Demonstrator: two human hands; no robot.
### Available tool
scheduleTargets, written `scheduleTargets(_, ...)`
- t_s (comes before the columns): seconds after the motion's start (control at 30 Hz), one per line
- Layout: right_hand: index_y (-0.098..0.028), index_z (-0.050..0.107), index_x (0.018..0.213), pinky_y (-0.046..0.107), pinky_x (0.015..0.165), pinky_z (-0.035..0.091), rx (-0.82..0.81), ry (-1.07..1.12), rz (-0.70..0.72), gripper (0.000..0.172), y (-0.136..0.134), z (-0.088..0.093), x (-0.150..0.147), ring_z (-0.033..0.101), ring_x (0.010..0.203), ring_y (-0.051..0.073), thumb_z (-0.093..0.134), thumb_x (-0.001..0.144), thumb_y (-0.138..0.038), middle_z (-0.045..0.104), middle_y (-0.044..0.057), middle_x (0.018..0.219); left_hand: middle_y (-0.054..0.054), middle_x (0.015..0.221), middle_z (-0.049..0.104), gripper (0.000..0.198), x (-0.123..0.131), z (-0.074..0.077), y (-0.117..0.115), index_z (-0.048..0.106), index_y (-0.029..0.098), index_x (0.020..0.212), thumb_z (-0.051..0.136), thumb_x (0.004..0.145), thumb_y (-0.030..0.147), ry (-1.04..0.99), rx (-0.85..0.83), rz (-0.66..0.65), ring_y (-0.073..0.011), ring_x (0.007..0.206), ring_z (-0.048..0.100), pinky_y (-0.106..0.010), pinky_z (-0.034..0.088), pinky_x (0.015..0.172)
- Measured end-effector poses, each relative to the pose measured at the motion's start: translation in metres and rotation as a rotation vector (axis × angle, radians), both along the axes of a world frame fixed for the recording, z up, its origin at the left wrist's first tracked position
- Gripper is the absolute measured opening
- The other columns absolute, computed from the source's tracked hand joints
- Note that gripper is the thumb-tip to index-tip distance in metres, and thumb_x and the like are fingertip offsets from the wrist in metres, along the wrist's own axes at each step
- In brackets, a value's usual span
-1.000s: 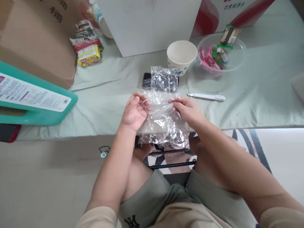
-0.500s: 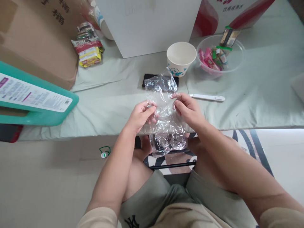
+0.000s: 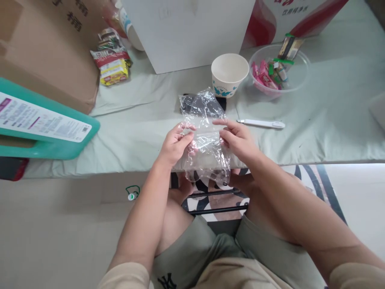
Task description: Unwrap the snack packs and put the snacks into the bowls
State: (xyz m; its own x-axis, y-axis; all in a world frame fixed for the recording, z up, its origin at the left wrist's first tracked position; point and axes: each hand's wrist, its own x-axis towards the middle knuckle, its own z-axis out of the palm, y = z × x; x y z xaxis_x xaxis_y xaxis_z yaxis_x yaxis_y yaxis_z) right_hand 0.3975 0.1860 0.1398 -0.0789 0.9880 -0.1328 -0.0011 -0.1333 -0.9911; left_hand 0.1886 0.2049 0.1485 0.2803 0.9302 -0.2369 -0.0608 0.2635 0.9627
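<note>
A crinkled clear plastic bag [image 3: 207, 150] is stretched between my two hands at the table's front edge. My left hand [image 3: 177, 144] grips its left side, thumb on top and fingers partly behind the film. On the other side, my right hand [image 3: 237, 138] pinches the bag, with the index finger reaching along it. The bag's upper end lies over a dark phone [image 3: 221, 104], while its lower end hangs past the edge. Just behind the phone stands a white paper bowl [image 3: 230, 74] with blue leaf prints. A white utility knife [image 3: 261, 123] lies right of my right hand.
A clear plastic bowl [image 3: 302, 80] holds small wrapped snacks. Snack packets [image 3: 112, 66] lie at the back left, near a cardboard box [image 3: 54, 52]. A green jug [image 3: 60, 132] stands at the left edge. White and red boxes [image 3: 195, 32] line the back of the cloth-covered table [image 3: 135, 136].
The plastic bag's lower end has risen and its upper end has spread left over the phone. My hands have shifted slightly, the left one a little outward.
</note>
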Motion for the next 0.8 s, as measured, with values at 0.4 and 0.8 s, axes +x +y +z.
scheduleTargets(0.4, -0.023, 0.066, 0.079, 0.026, 0.062, 0.044, 0.088, 0.200, -0.044, 0.003, 0.004, -0.010, -0.001, 0.056, 0.071, 0.010, 0.066, 0.078, -0.025, 0.064, 0.001, 0.101, -0.001, 0.059, 0.065, 0.008, -0.005, 0.000, 0.000, 0.070, 0.021, 0.065, 0.067, 0.072, 0.024, -0.035, 0.126, -0.024, -0.0122, 0.051, 0.060, -0.025, 0.046, 0.047)
scheduleTargets(0.8, -0.031, 0.058, 0.133, 0.035, 0.076, 0.056, 0.021, -0.019, -0.084, 0.060, 0.005, -0.013, 0.000, 0.062, 0.089, 0.016, 0.077, 0.077, -0.037, 0.048, 0.008, 0.150, -0.006, 0.077, 0.072, 0.033, -0.015, -0.015, 0.007, 0.075, 0.019, 0.072, 0.050, 0.091, 0.027, 0.301, 0.663, -0.118, -0.0168, 0.074, 0.066, -0.032, 0.050, 0.070)
